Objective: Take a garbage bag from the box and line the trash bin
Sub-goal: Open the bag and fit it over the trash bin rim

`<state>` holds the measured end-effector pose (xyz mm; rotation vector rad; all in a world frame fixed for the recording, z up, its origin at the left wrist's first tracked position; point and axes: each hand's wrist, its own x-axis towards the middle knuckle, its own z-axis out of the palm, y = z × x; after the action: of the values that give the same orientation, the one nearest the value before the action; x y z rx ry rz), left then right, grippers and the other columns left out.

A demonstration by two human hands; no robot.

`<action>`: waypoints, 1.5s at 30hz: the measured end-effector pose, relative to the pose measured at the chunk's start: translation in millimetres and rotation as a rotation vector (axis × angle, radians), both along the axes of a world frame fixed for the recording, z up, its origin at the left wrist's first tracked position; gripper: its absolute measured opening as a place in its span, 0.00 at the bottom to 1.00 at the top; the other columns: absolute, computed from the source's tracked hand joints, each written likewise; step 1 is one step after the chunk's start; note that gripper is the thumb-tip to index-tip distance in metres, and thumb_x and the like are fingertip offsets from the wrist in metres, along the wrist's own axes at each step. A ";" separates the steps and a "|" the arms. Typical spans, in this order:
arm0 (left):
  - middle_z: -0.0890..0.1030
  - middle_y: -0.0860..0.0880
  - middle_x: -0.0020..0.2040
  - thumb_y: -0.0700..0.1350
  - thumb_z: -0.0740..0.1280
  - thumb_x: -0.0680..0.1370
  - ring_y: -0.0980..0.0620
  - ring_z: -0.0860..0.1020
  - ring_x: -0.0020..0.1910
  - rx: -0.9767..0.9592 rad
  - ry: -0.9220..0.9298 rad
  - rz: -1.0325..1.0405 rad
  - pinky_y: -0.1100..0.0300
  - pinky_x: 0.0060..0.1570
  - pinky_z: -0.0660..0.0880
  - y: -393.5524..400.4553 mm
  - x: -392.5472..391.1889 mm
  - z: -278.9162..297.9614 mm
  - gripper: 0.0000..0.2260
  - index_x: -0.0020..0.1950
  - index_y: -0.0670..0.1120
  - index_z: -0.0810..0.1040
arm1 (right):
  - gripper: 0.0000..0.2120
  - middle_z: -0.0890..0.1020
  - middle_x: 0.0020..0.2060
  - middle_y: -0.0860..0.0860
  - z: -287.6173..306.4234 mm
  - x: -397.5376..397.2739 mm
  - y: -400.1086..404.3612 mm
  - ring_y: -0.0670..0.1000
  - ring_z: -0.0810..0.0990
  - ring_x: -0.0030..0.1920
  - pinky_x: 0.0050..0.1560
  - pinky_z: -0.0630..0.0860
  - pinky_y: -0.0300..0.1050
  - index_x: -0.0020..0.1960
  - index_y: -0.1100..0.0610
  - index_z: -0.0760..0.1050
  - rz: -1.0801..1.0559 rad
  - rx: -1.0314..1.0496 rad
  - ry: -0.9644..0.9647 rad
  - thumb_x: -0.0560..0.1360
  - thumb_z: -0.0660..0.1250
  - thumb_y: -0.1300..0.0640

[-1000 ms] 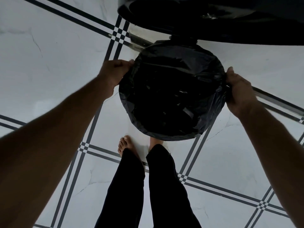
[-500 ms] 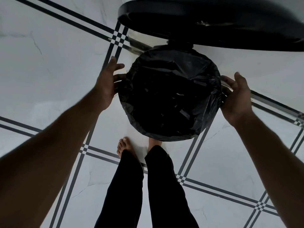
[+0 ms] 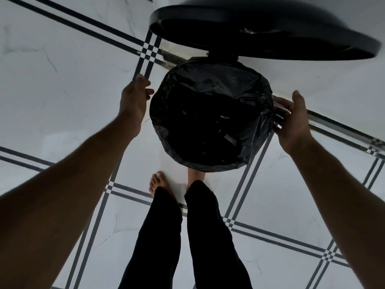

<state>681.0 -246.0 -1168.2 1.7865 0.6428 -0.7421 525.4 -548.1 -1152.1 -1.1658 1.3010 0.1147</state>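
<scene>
Black plastic garbage bag (image 3: 210, 113): fitted into the round trash bin, its edge folded out and down over the bin's rim all the way round, so that no bare part of the bin body shows from above. Surface crumpled and glossy, sagging into the bin's hollow.

Lid (image 3: 260, 36): black, round, tipped up on its hinge at the far side of the bin, standing above and behind the opening. Its outline is blurred.

Left hand (image 3: 135, 101): just beside the bag's left edge, fingers fairly straight and parted, thumb reaching toward the plastic. Whether the thumb tip touches the bag cannot be told; nothing is held in it.

Right hand (image 3: 291, 119): at the bag's right edge, fingers loosely spread with the tips against a gathered fold of the plastic. The fingers lie on the fold and do not curl round it; the thumb points up, free of the bag.

Forearms: both bare, reaching forward from the lower corners of the head view.

Legs (image 3: 187, 236): in black trousers, standing close behind the bin. Left foot (image 3: 158, 184) bare, on the tile; the other foot mostly hidden under the bin's near edge.

Floor (image 3: 62, 69): white marbled tile, crossed by paired dark stripes with small chequered squares where the stripes meet.

Box: not seen in this view.
</scene>
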 end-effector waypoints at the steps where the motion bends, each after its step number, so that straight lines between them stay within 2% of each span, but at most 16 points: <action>1: 0.81 0.51 0.42 0.54 0.56 0.80 0.52 0.78 0.46 -0.006 -0.016 0.032 0.56 0.52 0.74 2.3 -1.9 7.0 0.16 0.52 0.47 0.80 | 0.25 0.83 0.48 0.48 6.7 -1.8 0.9 0.49 0.81 0.48 0.55 0.74 0.47 0.58 0.54 0.79 -0.017 -0.003 -0.006 0.79 0.56 0.36; 4: 0.81 0.49 0.41 0.51 0.59 0.80 0.52 0.77 0.42 -0.045 -0.050 0.032 0.61 0.43 0.73 3.4 -6.9 48.4 0.11 0.48 0.47 0.78 | 0.22 0.83 0.50 0.51 47.6 -2.9 3.1 0.49 0.81 0.50 0.54 0.74 0.46 0.56 0.50 0.77 -0.049 -0.017 -0.050 0.80 0.54 0.36; 8: 0.81 0.48 0.40 0.49 0.59 0.81 0.52 0.79 0.38 -0.129 -0.055 0.016 0.62 0.42 0.77 -12.2 -1.5 117.7 0.09 0.52 0.48 0.77 | 0.20 0.81 0.52 0.49 106.0 12.6 2.2 0.47 0.80 0.48 0.47 0.76 0.40 0.63 0.48 0.76 -0.082 -0.103 -0.098 0.80 0.56 0.38; 13: 0.82 0.49 0.39 0.58 0.59 0.80 0.52 0.81 0.37 -0.238 0.024 0.080 0.59 0.41 0.81 -43.4 10.0 170.3 0.14 0.48 0.49 0.77 | 0.16 0.82 0.59 0.50 152.4 37.6 1.6 0.48 0.82 0.54 0.52 0.79 0.41 0.59 0.47 0.78 -0.040 -0.139 -0.171 0.79 0.59 0.39; 15: 0.81 0.48 0.39 0.58 0.63 0.79 0.52 0.81 0.36 -0.253 0.060 0.141 0.58 0.41 0.82 -51.7 11.7 176.7 0.14 0.45 0.47 0.76 | 0.13 0.83 0.53 0.50 157.2 44.6 3.9 0.48 0.83 0.48 0.48 0.80 0.40 0.55 0.51 0.79 -0.067 -0.161 -0.188 0.77 0.65 0.44; 18: 0.82 0.47 0.36 0.49 0.67 0.78 0.52 0.81 0.35 -0.329 0.062 0.278 0.59 0.39 0.80 -54.8 12.2 179.3 0.10 0.42 0.44 0.77 | 0.07 0.82 0.41 0.51 156.5 43.3 8.7 0.49 0.81 0.41 0.47 0.80 0.40 0.50 0.60 0.82 -0.160 -0.181 -0.218 0.74 0.71 0.58; 20: 0.82 0.47 0.33 0.43 0.67 0.77 0.53 0.81 0.33 -0.307 0.030 0.274 0.61 0.38 0.80 -51.9 13.4 180.1 0.07 0.42 0.41 0.78 | 0.04 0.82 0.37 0.52 153.6 36.3 14.7 0.50 0.81 0.40 0.49 0.81 0.41 0.47 0.63 0.82 -0.203 -0.167 -0.218 0.73 0.71 0.63; 22: 0.82 0.46 0.35 0.39 0.66 0.76 0.53 0.82 0.34 -0.254 0.009 0.215 0.62 0.37 0.80 -49.2 13.1 179.1 0.04 0.42 0.40 0.79 | 0.04 0.82 0.36 0.51 149.3 24.3 23.4 0.51 0.81 0.41 0.49 0.81 0.42 0.46 0.62 0.83 -0.185 -0.194 -0.204 0.73 0.70 0.65; 26: 0.78 0.47 0.40 0.40 0.65 0.76 0.51 0.78 0.38 -0.089 -0.030 0.013 0.64 0.35 0.78 -41.2 7.9 167.2 0.03 0.44 0.43 0.77 | 0.09 0.84 0.43 0.54 134.1 -7.0 42.6 0.50 0.81 0.44 0.47 0.78 0.40 0.49 0.60 0.82 -0.124 -0.229 -0.211 0.71 0.67 0.66; 28: 0.74 0.47 0.35 0.38 0.62 0.74 0.49 0.72 0.36 -0.011 -0.038 -0.034 0.63 0.30 0.72 -36.2 -0.2 158.9 0.07 0.36 0.45 0.73 | 0.12 0.84 0.49 0.58 125.6 -21.4 52.2 0.50 0.80 0.46 0.46 0.77 0.41 0.51 0.59 0.83 -0.094 -0.259 -0.183 0.69 0.67 0.65; 31: 0.73 0.45 0.33 0.38 0.62 0.71 0.48 0.71 0.38 0.062 -0.033 -0.082 0.56 0.37 0.69 -24.7 -21.9 147.4 0.09 0.32 0.46 0.73 | 0.16 0.84 0.54 0.56 119.6 -37.9 68.3 0.50 0.82 0.51 0.51 0.79 0.43 0.51 0.56 0.83 -0.086 -0.308 -0.125 0.68 0.65 0.67; 33: 0.77 0.44 0.36 0.38 0.62 0.71 0.46 0.74 0.39 0.018 -0.001 -0.100 0.54 0.41 0.73 -17.9 -37.8 142.0 0.10 0.34 0.49 0.78 | 0.18 0.84 0.53 0.53 117.1 -45.9 73.7 0.48 0.82 0.53 0.53 0.79 0.43 0.52 0.57 0.83 -0.077 -0.317 -0.079 0.68 0.63 0.69; 35: 0.82 0.44 0.43 0.38 0.63 0.73 0.46 0.79 0.44 -0.034 0.038 -0.063 0.53 0.48 0.79 -16.5 -48.0 140.0 0.12 0.39 0.53 0.82 | 0.17 0.84 0.54 0.55 114.6 -51.4 72.8 0.51 0.82 0.54 0.51 0.79 0.43 0.53 0.58 0.82 -0.107 -0.289 -0.076 0.68 0.64 0.69; 38: 0.84 0.45 0.49 0.38 0.65 0.76 0.46 0.82 0.50 -0.110 0.060 0.073 0.53 0.50 0.82 -22.3 -45.8 142.5 0.09 0.49 0.49 0.83 | 0.14 0.83 0.51 0.58 118.5 -47.9 64.6 0.52 0.81 0.49 0.45 0.78 0.40 0.54 0.61 0.80 -0.192 -0.212 -0.148 0.70 0.65 0.66; 41: 0.84 0.45 0.44 0.40 0.66 0.77 0.49 0.84 0.42 -0.339 0.117 0.319 0.59 0.41 0.80 -30.1 -33.6 149.8 0.07 0.53 0.41 0.80 | 0.10 0.82 0.42 0.52 133.4 -32.3 54.3 0.50 0.80 0.41 0.43 0.77 0.40 0.54 0.61 0.79 -0.289 -0.102 -0.271 0.75 0.64 0.67; 45: 0.84 0.45 0.40 0.43 0.67 0.78 0.51 0.84 0.39 -0.563 0.109 0.425 0.59 0.40 0.79 -43.4 -13.0 162.1 0.06 0.51 0.41 0.77 | 0.08 0.83 0.41 0.50 154.2 -5.3 41.3 0.51 0.82 0.43 0.49 0.80 0.44 0.55 0.61 0.78 -0.330 -0.045 -0.386 0.77 0.66 0.62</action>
<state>668.1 -289.4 -1006.1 1.0560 0.7646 -0.6462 520.2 -506.8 -997.9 -0.9382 1.1347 -0.3664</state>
